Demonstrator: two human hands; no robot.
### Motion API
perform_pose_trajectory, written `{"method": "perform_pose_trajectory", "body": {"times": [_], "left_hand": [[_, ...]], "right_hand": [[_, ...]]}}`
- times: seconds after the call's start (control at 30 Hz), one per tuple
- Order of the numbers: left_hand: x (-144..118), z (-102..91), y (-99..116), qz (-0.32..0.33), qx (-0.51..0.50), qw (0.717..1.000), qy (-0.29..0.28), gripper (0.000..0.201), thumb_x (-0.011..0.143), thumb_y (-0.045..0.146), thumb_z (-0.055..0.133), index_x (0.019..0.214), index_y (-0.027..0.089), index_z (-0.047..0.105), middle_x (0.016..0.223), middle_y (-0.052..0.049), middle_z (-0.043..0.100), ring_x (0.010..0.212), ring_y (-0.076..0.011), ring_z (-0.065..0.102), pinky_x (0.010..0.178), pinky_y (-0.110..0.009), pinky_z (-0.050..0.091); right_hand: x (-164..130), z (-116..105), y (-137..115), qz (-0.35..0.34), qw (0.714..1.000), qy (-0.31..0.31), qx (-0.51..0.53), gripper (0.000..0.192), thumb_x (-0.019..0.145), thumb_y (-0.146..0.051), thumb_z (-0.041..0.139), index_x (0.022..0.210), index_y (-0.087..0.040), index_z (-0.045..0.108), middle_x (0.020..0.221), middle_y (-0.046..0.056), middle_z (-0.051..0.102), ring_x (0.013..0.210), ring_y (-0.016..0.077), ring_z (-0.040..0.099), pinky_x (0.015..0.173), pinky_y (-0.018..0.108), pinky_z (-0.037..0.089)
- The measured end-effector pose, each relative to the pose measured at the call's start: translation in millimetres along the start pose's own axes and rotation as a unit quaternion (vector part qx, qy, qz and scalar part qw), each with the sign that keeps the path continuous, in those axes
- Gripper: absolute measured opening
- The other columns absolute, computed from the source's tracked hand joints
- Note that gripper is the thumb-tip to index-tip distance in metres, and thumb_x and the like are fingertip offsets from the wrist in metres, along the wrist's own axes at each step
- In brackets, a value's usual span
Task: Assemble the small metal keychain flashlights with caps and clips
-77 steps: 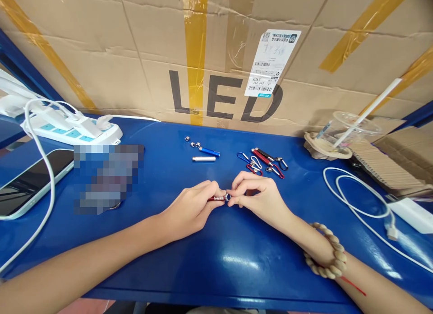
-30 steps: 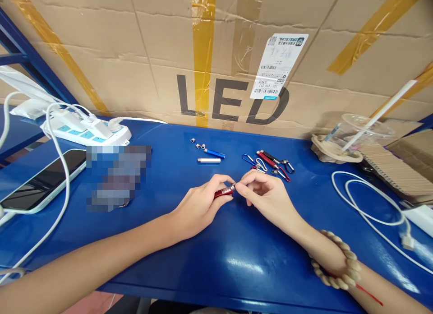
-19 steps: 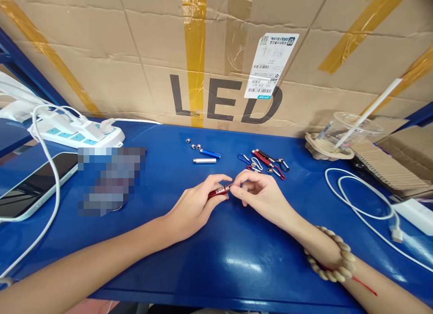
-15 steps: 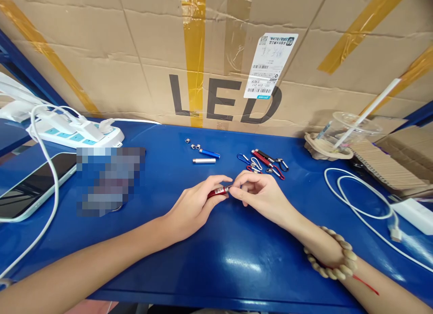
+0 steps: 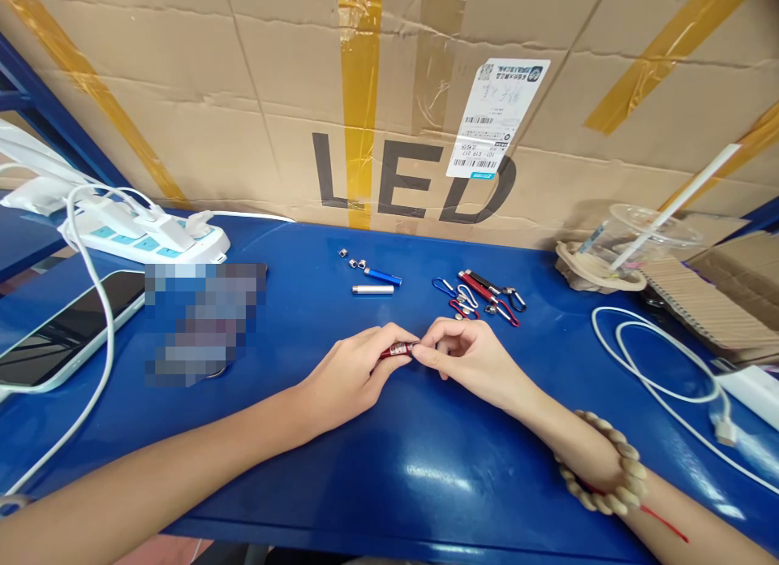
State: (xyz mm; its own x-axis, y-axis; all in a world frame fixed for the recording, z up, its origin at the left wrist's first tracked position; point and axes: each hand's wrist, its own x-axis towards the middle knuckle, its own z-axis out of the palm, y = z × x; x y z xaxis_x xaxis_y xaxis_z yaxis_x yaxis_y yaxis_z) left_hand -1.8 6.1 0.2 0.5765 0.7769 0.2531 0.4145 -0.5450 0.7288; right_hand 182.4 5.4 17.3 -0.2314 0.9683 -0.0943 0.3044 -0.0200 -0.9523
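Observation:
Above the blue table, my left hand is closed around a small red laser pointer with a white label. Its silver end points right, at the pinched fingertips of my right hand. Those fingertips close on that end; any small part between them is hidden. Beyond the hands lie a blue tube and a silver tube, with several small metal caps beside them. To the right are red and black pointers and carabiner clips in blue, silver, red and black.
A large cardboard box stands along the back edge. At left are a white power strip, a phone and a blurred-out object. At right are a plastic cup, a white cable and a notebook.
My left index finger has come down onto the silver end of the red laser pointer, near my right fingertips. The whole view has shifted slightly.

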Motion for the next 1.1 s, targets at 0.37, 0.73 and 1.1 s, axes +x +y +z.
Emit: {"method": "perform_pose_trajectory", "body": {"times": [0.37, 0.73, 1.1], "left_hand": [[2.6, -1.5, 1.3, -0.019, 0.006, 1.000, 0.013, 0.013, 0.090, 0.023, 0.044, 0.100, 0.022, 0.052, 0.090, 0.002, 0.064, 0.079, -0.0104, 0.060, 0.071, -0.019, 0.043], [3.5, -3.3, 1.9, -0.036, -0.007, 0.999, 0.008, 0.017, 0.091, 0.023, 0.041, 0.103, 0.022, 0.052, 0.076, 0.003, 0.063, 0.069, -0.0105, 0.058, 0.068, -0.021, 0.043], [-1.1, -7.3, 5.9, -0.033, -0.036, 0.997, -0.061, 0.008, 0.091, 0.024, 0.039, 0.091, 0.021, 0.046, 0.086, 0.001, 0.067, 0.078, -0.0125, 0.064, 0.070, -0.023, 0.046]], "right_hand": [[-2.5, 0.6, 4.1, -0.101, 0.991, 0.060, -0.058, 0.024, 0.068, -0.037, 0.071, 0.061, -0.015, 0.064, 0.062, 0.000, 0.058, 0.045, 0.0058, 0.045, 0.043, 0.021, 0.037], [-2.4, -5.1, 3.6, -0.204, 0.975, 0.063, -0.052, 0.013, 0.073, -0.030, 0.071, 0.081, -0.020, 0.074, 0.079, 0.002, 0.063, 0.047, 0.0052, 0.052, 0.043, 0.021, 0.045], [-4.9, -2.7, 2.9, -0.211, 0.976, 0.027, -0.044, 0.021, 0.073, -0.037, 0.070, 0.061, -0.020, 0.071, 0.071, 0.002, 0.060, 0.050, 0.0074, 0.052, 0.043, 0.022, 0.045]]}}
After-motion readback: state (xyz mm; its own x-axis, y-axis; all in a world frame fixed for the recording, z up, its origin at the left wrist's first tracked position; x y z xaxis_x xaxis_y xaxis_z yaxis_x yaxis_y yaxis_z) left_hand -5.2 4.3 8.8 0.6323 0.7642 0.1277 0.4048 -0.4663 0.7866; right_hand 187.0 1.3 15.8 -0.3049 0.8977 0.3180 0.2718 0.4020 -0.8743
